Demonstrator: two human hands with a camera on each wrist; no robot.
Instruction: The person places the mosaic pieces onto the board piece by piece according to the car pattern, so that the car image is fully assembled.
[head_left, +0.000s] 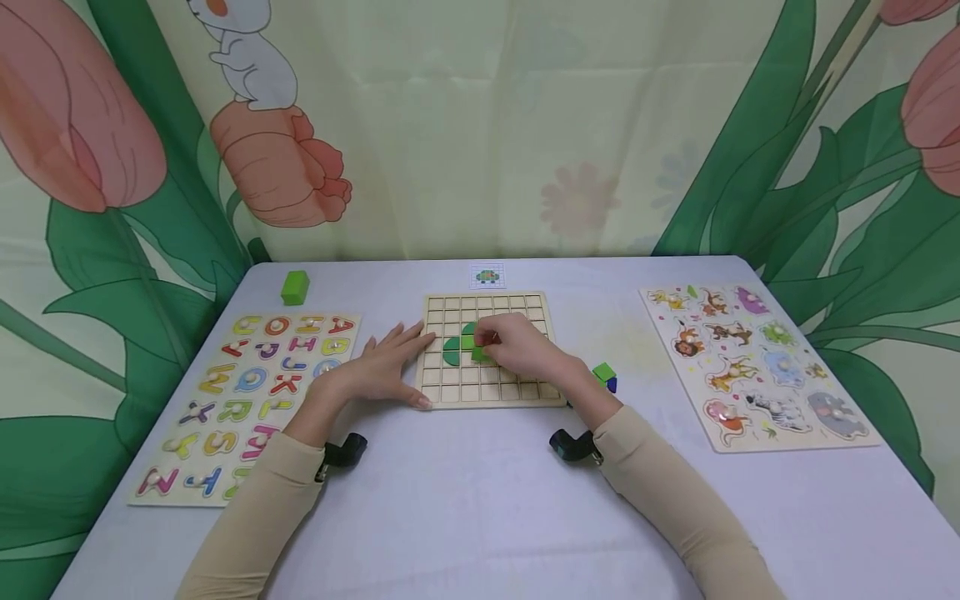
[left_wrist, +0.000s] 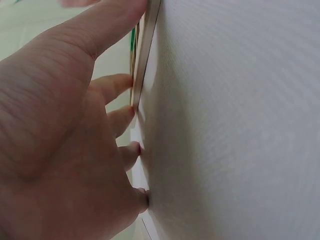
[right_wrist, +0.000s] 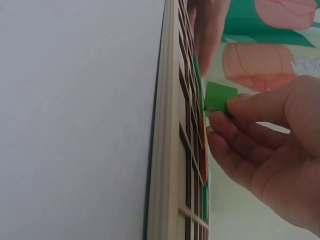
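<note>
A wooden grid board (head_left: 491, 396) lies on the white table. My right hand (head_left: 521, 346) is over the middle of it and pinches a green block (right_wrist: 220, 96) between thumb and fingers. Rounded dark green pieces (head_left: 452, 352) sit in the grid beside that hand; other pieces there are partly hidden by it. In the right wrist view, a sliver of red shows along the board's surface. My left hand (head_left: 380, 367) has its fingers spread, with thumb and fingertips touching the board's left edge.
Behind the board lies a small pattern card (head_left: 487, 276). An alphabet puzzle (head_left: 176, 493) is at left, partly under my left forearm, and an animal puzzle (head_left: 757, 367) at right. A green block (head_left: 296, 287) stands back left; green and blue blocks (head_left: 604, 375) lie by my right forearm.
</note>
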